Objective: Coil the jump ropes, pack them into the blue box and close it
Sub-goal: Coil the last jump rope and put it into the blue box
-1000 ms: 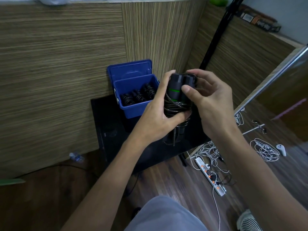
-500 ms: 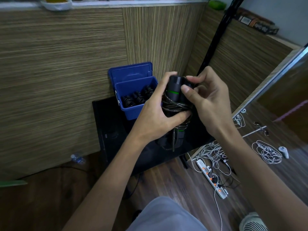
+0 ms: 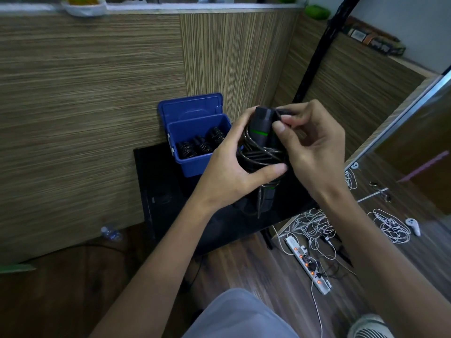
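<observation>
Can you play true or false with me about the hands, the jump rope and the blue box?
1. The blue box is open. True.
2. The box is empty. False: coiled ropes already lie inside.
3. Both hands hold one jump rope. True: the left hand and right hand grip it.
4. The rope's handle has a red ring. False: the ring is green.
5. The box sits on the floor. False: it stands on a black table.

I count two hands, my left hand (image 3: 227, 167) and my right hand (image 3: 314, 152). Together they hold one jump rope (image 3: 261, 142). I see one blue box (image 3: 195, 142) with three coiled ropes (image 3: 200, 146) inside. On the floor I see one power strip (image 3: 308, 267) and one water bottle (image 3: 111, 233).
</observation>
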